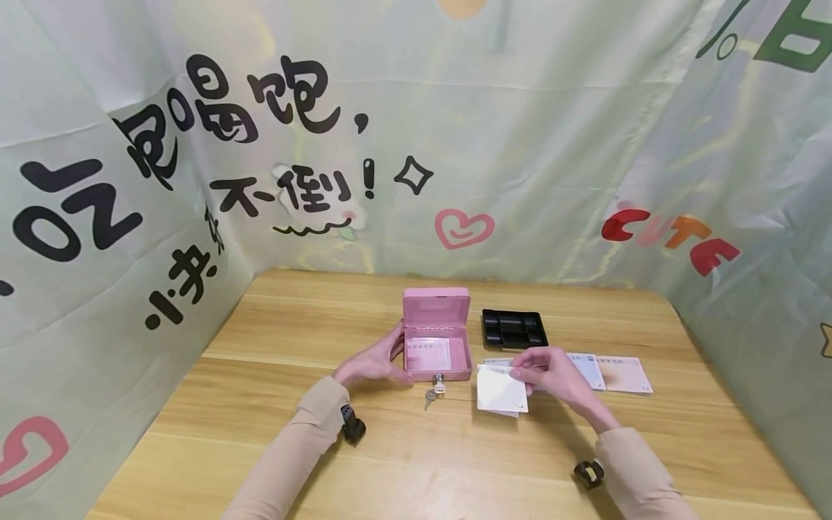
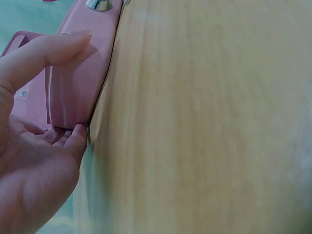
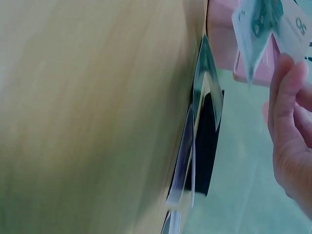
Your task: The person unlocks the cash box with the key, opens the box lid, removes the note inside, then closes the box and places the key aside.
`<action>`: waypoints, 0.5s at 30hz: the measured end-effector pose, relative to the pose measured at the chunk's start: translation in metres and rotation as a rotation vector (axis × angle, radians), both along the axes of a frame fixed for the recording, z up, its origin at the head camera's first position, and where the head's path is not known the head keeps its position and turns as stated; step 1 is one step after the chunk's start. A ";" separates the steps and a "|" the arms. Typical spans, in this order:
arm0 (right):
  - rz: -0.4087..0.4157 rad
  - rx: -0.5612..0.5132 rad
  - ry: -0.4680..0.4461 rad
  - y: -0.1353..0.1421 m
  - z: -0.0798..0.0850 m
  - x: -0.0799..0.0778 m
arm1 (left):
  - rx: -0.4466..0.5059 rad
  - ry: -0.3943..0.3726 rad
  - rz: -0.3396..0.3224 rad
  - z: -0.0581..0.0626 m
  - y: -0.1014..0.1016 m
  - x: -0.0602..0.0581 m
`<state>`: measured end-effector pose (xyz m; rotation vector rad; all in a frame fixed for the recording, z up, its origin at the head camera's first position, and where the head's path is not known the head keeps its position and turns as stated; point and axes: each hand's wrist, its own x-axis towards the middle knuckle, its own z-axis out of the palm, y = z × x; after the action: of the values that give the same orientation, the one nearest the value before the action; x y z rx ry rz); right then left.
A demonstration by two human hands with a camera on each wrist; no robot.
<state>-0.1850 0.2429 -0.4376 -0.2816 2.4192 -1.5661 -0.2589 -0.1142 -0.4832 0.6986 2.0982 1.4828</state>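
Note:
A pink cash box (image 1: 458, 375) stands with its lid (image 1: 435, 310) raised, and a pink practice banknote (image 1: 429, 355) lies inside. My left hand (image 1: 378, 362) grips its left front corner, thumb (image 2: 68, 46) on the front face and fingers at the side. From the front lock (image 1: 439, 385) hang small keys (image 1: 430, 396). To the right of the box, my right hand (image 1: 554, 374) pinches a folded practice banknote (image 1: 500, 390) between thumb and fingers. The right wrist view shows green print on this folded banknote (image 3: 253, 29), held up with its halves spread apart.
Behind the right hand is a black compartment tray (image 1: 513, 315). Folded blue (image 1: 590, 372) and pink (image 1: 627, 375) practice banknotes lie in a row to the right. Printed curtains (image 1: 520, 180) enclose the wooden table (image 1: 416, 462) at the back and sides.

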 end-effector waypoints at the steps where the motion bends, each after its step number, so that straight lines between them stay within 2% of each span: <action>1: 0.014 0.008 -0.002 0.002 0.000 0.000 | 0.000 0.004 -0.001 0.000 0.000 0.000; 9: 0.113 0.028 -0.004 0.016 -0.001 0.001 | -0.002 0.015 -0.008 0.000 0.000 0.000; 15: 0.146 0.039 -0.032 0.022 -0.004 0.003 | 0.009 0.000 -0.008 0.000 0.000 0.000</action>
<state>-0.1821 0.2652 -0.4414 -0.4131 2.3441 -1.4484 -0.2593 -0.1142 -0.4837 0.7089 2.0873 1.4897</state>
